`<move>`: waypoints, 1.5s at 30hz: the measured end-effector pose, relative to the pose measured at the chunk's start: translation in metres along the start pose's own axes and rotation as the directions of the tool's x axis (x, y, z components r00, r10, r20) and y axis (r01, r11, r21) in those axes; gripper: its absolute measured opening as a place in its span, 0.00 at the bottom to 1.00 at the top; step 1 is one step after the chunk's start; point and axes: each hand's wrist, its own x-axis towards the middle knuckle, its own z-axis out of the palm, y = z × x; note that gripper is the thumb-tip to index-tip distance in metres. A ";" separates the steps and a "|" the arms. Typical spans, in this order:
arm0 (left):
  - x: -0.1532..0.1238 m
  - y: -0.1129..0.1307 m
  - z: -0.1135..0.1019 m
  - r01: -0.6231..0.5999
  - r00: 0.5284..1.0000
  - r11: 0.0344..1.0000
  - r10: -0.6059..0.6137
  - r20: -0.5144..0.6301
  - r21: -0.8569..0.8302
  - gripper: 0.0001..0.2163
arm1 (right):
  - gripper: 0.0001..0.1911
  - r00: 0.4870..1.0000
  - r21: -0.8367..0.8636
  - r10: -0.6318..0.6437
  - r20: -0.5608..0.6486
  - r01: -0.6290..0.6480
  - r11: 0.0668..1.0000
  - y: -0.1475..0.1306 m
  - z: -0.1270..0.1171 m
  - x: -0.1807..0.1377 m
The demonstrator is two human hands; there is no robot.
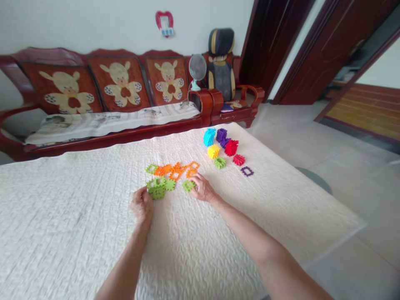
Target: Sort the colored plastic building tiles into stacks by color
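Note:
My left hand (142, 204) is closed on a partly built green block piece (157, 190) resting on the cream quilted cloth (78, 216). My right hand (202, 187) pinches a loose flat green piece (188, 186) against the cloth. Just beyond both hands lie several flat orange pieces (176, 169) and a green frame piece (151, 168). Further right stand finished cubes: cyan (209, 136), purple (222, 136), red (231, 147), yellow (213, 151), and a small green one (220, 162).
A flat red piece (238, 159) and a purple frame piece (246, 171) lie right of the cubes. A dark red wooden sofa (125, 133) with animal cushions runs behind the table, with a small fan (197, 71) on its arm. Doors stand at the right.

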 end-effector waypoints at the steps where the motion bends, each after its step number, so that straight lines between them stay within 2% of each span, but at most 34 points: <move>1: 0.000 0.001 0.000 -0.010 1.000 1.000 0.010 -0.007 0.022 0.13 | 0.18 1.000 0.006 0.004 -0.001 -0.004 1.000 0.000 0.000 0.000; 3: 0.000 0.002 0.000 -0.030 1.000 0.997 0.031 -0.005 0.068 0.14 | 0.18 1.000 0.005 0.012 0.014 -0.012 1.000 -0.002 0.000 0.000; 7: 0.008 0.006 -0.003 -0.070 0.996 0.981 0.060 0.061 0.180 0.17 | 0.24 0.995 -0.094 0.062 0.085 -0.054 0.994 -0.008 -0.002 0.002; 14: 0.021 0.005 -0.024 -0.121 0.983 0.916 0.058 0.171 0.382 0.15 | 0.26 0.991 -0.153 0.086 0.100 -0.070 0.986 -0.013 -0.003 0.004; 20: 0.015 0.003 -0.028 -0.258 0.950 0.789 0.103 0.294 0.558 0.15 | 0.26 0.991 -0.207 0.083 0.102 -0.060 0.976 -0.012 -0.002 0.005; 32: 0.014 0.008 -0.028 -0.261 0.950 0.766 0.096 0.297 0.588 0.17 | 0.23 0.989 -0.211 0.088 0.116 -0.061 0.976 -0.013 -0.003 0.005; 37: 0.015 0.008 -0.029 -0.270 0.945 0.767 0.097 0.311 0.582 0.17 | 0.25 0.993 -0.104 0.065 0.095 -0.056 0.993 -0.012 -0.002 0.003; 41: 0.015 0.003 -0.028 -0.281 0.946 0.768 0.122 0.300 0.576 0.17 | 0.28 0.998 -0.037 0.049 0.045 -0.047 0.998 -0.014 -0.005 0.001; 45: 0.015 -0.001 -0.027 -0.292 0.947 0.761 0.144 0.288 0.578 0.17 | 0.28 0.995 0.028 0.044 -0.094 -0.042 0.999 -0.015 -0.009 -0.001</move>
